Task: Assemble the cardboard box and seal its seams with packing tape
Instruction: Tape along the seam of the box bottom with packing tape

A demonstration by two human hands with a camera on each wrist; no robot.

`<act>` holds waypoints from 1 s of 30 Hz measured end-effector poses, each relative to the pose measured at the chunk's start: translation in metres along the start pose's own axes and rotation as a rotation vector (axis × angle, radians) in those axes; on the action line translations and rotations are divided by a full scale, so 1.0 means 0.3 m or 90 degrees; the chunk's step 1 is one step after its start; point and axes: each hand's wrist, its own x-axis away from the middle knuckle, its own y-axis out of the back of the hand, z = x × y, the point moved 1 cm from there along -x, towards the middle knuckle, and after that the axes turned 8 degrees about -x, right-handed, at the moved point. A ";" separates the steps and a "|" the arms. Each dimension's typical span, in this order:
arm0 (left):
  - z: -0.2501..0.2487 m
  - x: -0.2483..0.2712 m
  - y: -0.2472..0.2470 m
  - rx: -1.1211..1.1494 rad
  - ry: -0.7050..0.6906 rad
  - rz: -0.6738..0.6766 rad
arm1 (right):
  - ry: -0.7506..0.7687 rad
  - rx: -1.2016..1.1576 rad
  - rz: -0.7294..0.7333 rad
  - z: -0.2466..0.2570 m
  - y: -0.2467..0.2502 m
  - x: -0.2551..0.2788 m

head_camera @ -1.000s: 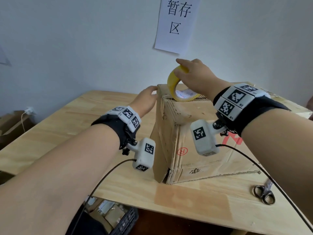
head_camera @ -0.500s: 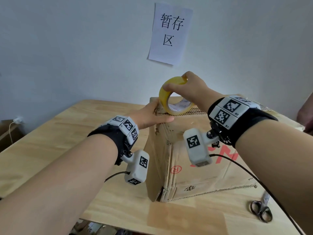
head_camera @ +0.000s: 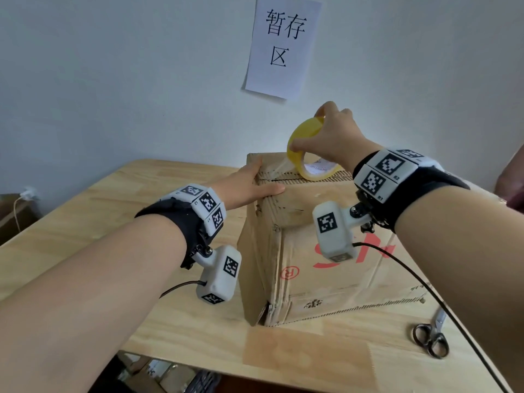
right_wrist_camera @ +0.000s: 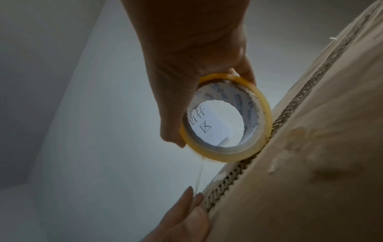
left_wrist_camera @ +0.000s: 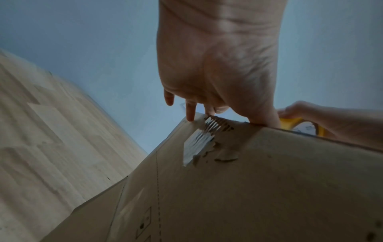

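Note:
A brown cardboard box [head_camera: 320,259] with red print stands on the wooden table [head_camera: 85,222]. My left hand [head_camera: 249,187] lies over its near-left top corner, thumb along the top edge and fingers down the left side [left_wrist_camera: 189,113], pressing the tape end there. My right hand [head_camera: 331,134] grips a yellow roll of packing tape [head_camera: 304,148] standing on edge on the box's top seam [right_wrist_camera: 290,117]. A clear strip of tape [head_camera: 279,170] runs from the roll to the left corner. In the right wrist view the roll [right_wrist_camera: 225,117] touches the corrugated seam.
Black-handled scissors [head_camera: 431,336] lie on the table at the front right. A paper sign [head_camera: 283,46] hangs on the wall behind the box. Cardboard pieces [head_camera: 11,217] sit beyond the table's left edge, and boxes show under its front edge.
My right hand has drawn the roll to the right along the top seam, stretching out a strip of tape. My left hand moved onto the corner and stays there.

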 end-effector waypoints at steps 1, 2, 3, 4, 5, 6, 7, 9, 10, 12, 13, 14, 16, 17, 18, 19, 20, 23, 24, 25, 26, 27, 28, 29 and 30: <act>0.003 0.001 -0.002 -0.050 0.003 0.004 | 0.002 0.005 0.005 0.000 -0.001 0.003; -0.002 0.007 -0.002 -0.117 0.004 0.009 | 0.004 0.012 0.010 -0.003 0.000 0.004; -0.011 0.013 0.001 -0.195 0.006 0.004 | 0.009 0.020 0.015 -0.005 0.005 0.004; -0.023 0.019 0.008 -0.273 0.001 -0.011 | 0.012 0.027 0.023 -0.007 0.011 0.003; -0.042 0.028 0.017 -0.339 -0.017 -0.029 | 0.013 0.029 0.033 -0.008 0.018 0.004; -0.062 0.035 0.025 -0.389 -0.042 -0.049 | 0.012 0.028 0.043 -0.008 0.023 0.004; -0.083 0.041 0.032 -0.429 -0.067 -0.069 | 0.013 0.027 0.049 -0.008 0.027 0.005; -0.117 0.041 0.031 -0.487 -0.085 -0.085 | 0.022 0.041 0.048 -0.004 0.026 0.013; -0.130 0.040 0.022 -0.505 -0.069 -0.076 | 0.028 0.051 0.047 -0.001 0.020 0.015; -0.155 0.042 0.007 -0.517 -0.025 -0.051 | 0.045 0.066 0.048 0.012 0.004 0.019; -0.160 0.041 0.002 -0.525 -0.010 -0.038 | 0.048 0.062 0.047 0.017 -0.001 0.019; -0.157 0.038 -0.002 -0.527 -0.003 -0.022 | 0.043 0.046 0.045 0.019 -0.003 0.019; -0.132 0.036 -0.006 -0.491 -0.003 0.013 | 0.040 -0.005 0.040 0.007 0.004 0.020; -0.121 0.042 -0.006 -0.462 -0.004 0.031 | 0.046 -0.031 0.043 -0.006 0.011 0.024; -0.114 0.047 -0.003 -0.435 -0.006 0.045 | 0.052 -0.055 0.049 -0.020 0.018 0.032; -0.111 0.048 -0.001 -0.412 -0.001 0.052 | 0.058 -0.079 0.057 -0.038 0.024 0.041; -0.116 0.049 0.001 -0.391 0.012 0.052 | 0.063 -0.099 0.068 -0.055 0.028 0.048; -0.145 0.033 -0.003 -0.318 0.061 0.023 | 0.061 -0.111 0.069 -0.111 0.031 0.055; -0.149 0.029 -0.009 -0.287 0.096 0.028 | 0.047 -0.107 0.057 -0.129 0.031 0.056; -0.152 0.027 -0.018 -0.256 0.127 0.039 | 0.022 -0.088 0.045 -0.150 0.030 0.056; -0.155 0.027 -0.025 -0.238 0.148 0.053 | -0.005 -0.054 0.041 -0.171 0.027 0.058; -0.154 0.024 -0.032 -0.235 0.150 0.067 | -0.029 -0.014 0.049 -0.188 0.022 0.062; -0.152 0.023 -0.033 -0.250 0.144 0.081 | -0.045 0.018 0.061 -0.203 0.014 0.065; -0.145 0.018 -0.030 -0.267 0.137 0.092 | -0.056 0.034 0.067 -0.210 0.005 0.066; -0.141 0.018 -0.021 -0.286 0.127 0.099 | -0.056 0.032 0.065 -0.214 -0.003 0.063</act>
